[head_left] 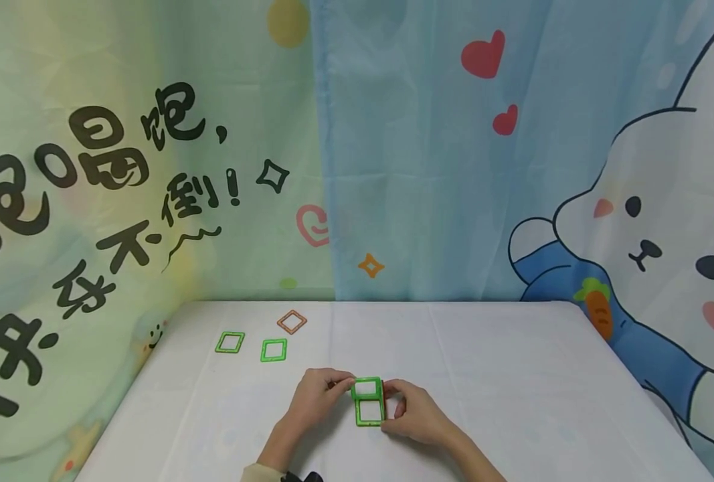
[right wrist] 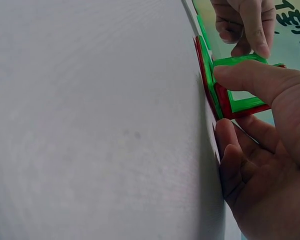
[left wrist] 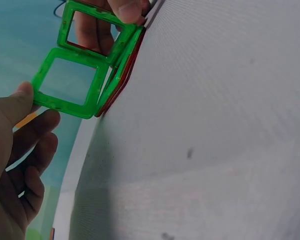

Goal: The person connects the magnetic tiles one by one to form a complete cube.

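Observation:
Several magnetic tiles shaped like square frames are joined before me in the head view. The base tile (left wrist: 124, 75), green over red, lies on the white tabletop. My left hand (head_left: 317, 398) pinches the edge of an upright green tile (left wrist: 60, 106) between thumb and fingers; its other fingers curl loosely below. Opposite, my right hand (head_left: 419, 415) holds a second raised tile (right wrist: 250, 104), green with a red side, thumb on one face and fingers behind. The two raised tiles meet near a corner over the base.
Farther back on the white table (head_left: 513, 375) lie three loose frame tiles: a slanted green one (head_left: 227, 351), a green square (head_left: 263, 351) and an orange one (head_left: 284, 328). A printed curtain (head_left: 405, 167) hangs behind the table's far edge.

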`<action>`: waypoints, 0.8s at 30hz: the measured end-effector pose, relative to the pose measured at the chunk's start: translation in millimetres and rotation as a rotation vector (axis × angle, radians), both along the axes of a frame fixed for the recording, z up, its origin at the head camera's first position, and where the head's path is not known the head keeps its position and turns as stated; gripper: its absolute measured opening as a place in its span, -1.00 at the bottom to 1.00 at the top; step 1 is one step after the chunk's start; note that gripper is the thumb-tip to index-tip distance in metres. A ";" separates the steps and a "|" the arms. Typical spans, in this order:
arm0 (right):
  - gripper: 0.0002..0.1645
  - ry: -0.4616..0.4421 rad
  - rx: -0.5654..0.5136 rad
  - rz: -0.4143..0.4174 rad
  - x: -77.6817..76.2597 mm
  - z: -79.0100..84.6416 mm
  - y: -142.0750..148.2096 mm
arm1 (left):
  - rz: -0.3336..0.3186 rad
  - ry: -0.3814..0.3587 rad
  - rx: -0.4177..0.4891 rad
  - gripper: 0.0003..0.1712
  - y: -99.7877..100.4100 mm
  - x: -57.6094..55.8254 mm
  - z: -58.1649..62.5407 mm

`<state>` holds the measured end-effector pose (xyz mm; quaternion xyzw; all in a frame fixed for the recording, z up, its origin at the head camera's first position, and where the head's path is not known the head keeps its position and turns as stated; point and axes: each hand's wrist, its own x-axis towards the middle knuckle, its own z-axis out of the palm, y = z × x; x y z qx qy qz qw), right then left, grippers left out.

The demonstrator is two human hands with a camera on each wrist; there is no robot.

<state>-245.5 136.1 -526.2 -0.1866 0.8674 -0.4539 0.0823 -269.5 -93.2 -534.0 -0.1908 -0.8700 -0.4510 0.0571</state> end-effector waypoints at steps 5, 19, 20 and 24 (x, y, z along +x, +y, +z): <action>-0.28 -0.005 0.008 -0.010 0.0 -1.0 -0.6 | -0.002 0.058 -0.058 -0.79 -0.2 0.3 1.8; -0.24 -0.016 0.022 -0.012 -0.7 0.5 0.3 | -0.011 0.128 -0.147 -0.80 3.0 -1.0 3.3; -0.24 -0.016 0.024 -0.013 -0.6 0.6 0.4 | -0.009 0.109 -0.133 -0.79 3.0 -0.9 2.6; -0.24 -0.024 0.026 -0.016 -0.3 1.1 -0.4 | -0.010 0.012 -0.068 -0.75 2.1 -0.9 -3.4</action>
